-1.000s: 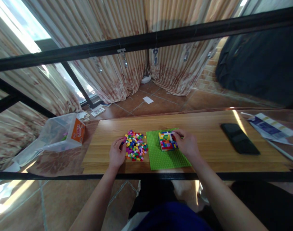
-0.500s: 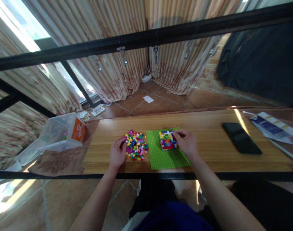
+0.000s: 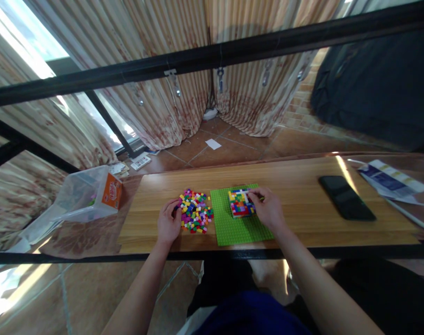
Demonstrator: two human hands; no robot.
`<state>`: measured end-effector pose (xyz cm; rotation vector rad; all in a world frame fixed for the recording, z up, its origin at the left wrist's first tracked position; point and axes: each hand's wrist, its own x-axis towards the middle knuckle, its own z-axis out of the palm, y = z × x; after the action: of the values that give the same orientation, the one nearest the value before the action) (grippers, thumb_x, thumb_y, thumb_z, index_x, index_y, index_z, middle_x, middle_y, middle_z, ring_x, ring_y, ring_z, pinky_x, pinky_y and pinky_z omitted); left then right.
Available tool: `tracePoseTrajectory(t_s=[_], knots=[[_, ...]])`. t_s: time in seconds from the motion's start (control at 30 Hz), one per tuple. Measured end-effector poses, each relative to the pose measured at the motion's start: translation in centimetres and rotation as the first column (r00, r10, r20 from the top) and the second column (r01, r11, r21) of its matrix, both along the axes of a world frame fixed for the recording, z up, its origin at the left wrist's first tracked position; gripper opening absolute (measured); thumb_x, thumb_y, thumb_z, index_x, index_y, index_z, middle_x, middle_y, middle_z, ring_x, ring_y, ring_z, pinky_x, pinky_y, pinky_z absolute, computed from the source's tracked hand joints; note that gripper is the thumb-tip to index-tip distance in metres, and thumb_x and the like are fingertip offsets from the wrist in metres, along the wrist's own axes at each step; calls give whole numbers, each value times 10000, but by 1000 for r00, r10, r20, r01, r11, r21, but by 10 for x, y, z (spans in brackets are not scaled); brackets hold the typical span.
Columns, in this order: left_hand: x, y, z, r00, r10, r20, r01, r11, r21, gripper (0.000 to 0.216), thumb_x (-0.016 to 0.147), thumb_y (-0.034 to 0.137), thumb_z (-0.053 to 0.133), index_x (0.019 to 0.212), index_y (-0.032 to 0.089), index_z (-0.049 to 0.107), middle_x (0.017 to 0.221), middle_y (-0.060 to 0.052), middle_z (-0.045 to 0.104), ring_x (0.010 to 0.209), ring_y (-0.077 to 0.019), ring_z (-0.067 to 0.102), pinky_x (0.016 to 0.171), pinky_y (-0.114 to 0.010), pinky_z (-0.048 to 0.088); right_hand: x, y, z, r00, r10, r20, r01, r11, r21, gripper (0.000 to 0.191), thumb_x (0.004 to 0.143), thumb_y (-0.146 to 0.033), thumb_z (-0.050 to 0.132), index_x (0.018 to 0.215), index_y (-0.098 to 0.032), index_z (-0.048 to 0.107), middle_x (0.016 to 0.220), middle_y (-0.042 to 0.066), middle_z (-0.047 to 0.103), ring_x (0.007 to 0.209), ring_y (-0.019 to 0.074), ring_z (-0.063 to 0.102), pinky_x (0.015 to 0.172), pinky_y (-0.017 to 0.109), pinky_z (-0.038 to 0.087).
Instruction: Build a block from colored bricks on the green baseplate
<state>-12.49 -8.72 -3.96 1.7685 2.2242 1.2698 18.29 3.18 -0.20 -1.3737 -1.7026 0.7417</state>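
- My right hand (image 3: 268, 209) was over the right side of the green baseplate (image 3: 240, 231), fingers narrow, tips touching the brick block (image 3: 240, 204) on it; couldn't tell if they held anything.
- My left hand (image 3: 168, 223) lay left of the baseplate, fingers curled at the brick pile (image 3: 195, 217); hold unclear.
- Phone (image 3: 346, 204) well right of it, tub (image 3: 82, 195) far left.

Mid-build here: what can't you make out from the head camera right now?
Head view throughout:
Whether the right hand grips a brick at the brick block: fingertips too small.
What the fingers of the left hand do at the loose bricks: the hand's back hides them.
Papers: cut off by the right edge.
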Motion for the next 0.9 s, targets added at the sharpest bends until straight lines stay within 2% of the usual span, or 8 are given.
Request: tracePoseTrajectory(t_s=[0.17,0.3,0.4,0.57,0.7,0.83,0.9], knots=[[0,0,0,1000,0,2,0,1000,-18,246,904,297,514,1043,182,682,1137,-109,692,1100,-247,638,1013,-448,505,5,-4,4,992,-63,-108,60,998,-34,282,837,-429,547,847,-182,683,797,70,733,723,202,661,693,327,510],[0,0,0,1000,2,1,-2,1000,-12,251,908,307,517,1044,176,683,1142,-116,692,1107,-250,634,1017,-451,502,9,-6,-2,963,-60,-264,33,994,-103,327,826,-484,583,887,-179,684,796,72,735,706,203,670,635,315,537],[0,0,0,1000,2,7,-2,1000,-19,253,909,311,516,1047,177,681,1145,-116,690,1110,-250,632,1018,-452,501,10,-7,-8,953,-73,-294,36,991,-131,357,814,-500,601,913,-172,704,799,78,738,704,211,677,635,328,552],[0,0,0,1000,7,11,-7,1000,-22,249,904,312,515,1039,182,679,1142,-110,687,1110,-250,631,1026,-451,496,10,-9,-7,973,-62,-224,38,993,-111,357,824,-445,565,966,-163,731,839,88,750,729,229,691,671,347,553],[0,0,0,1000,-5,20,5,1000,-23,244,899,301,515,1048,193,677,1148,-101,682,1122,-244,624,1038,-447,491,12,-10,-5,995,-48,-89,45,998,-43,392,854,-405,494,1022,-150,740,930,117,745,780,238,685,699,358,539],[1,0,1,1000,-5,22,5,1000,-24,246,900,298,516,1048,186,677,1150,-110,680,1119,-248,625,1034,-455,491,13,-8,-4,998,28,58,-31,999,43,396,894,-359,436,1058,-165,739,978,118,735,857,235,676,783,372,525],[1,-1,1,1000,-3,20,3,1000,-22,243,900,300,519,1047,188,677,1147,-109,682,1115,-248,627,1031,-460,491,12,-5,-3,995,58,84,-61,997,37,370,895,-335,444,1073,-181,730,1003,107,739,870,224,680,810,368,522]])
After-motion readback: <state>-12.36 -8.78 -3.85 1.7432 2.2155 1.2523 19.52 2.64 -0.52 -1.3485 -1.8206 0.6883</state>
